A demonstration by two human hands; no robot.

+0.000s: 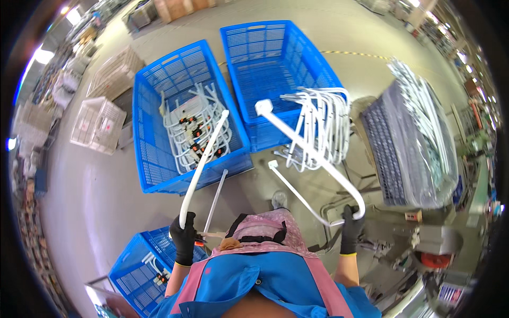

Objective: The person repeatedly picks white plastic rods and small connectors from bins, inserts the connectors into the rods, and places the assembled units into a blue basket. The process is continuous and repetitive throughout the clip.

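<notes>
My left hand [185, 236], in a black glove, grips the lower end of a curved white tube [203, 161] that reaches up over a blue crate [154, 159] holding several similar white tubes. My right hand [350, 229], also black-gloved, holds a bent white tube frame [310, 153] near its curve; the frame's capped end points up toward a second blue crate [275, 58]. A bundle of white bent tubes [323, 124] hangs on a rack just behind that frame.
A third blue crate [139, 267] with white parts sits at my lower left. A grey crate wrapped in plastic [411, 143] with white tubes stands right. White wire baskets [98, 124] lie far left. A machine [424, 244] is at lower right.
</notes>
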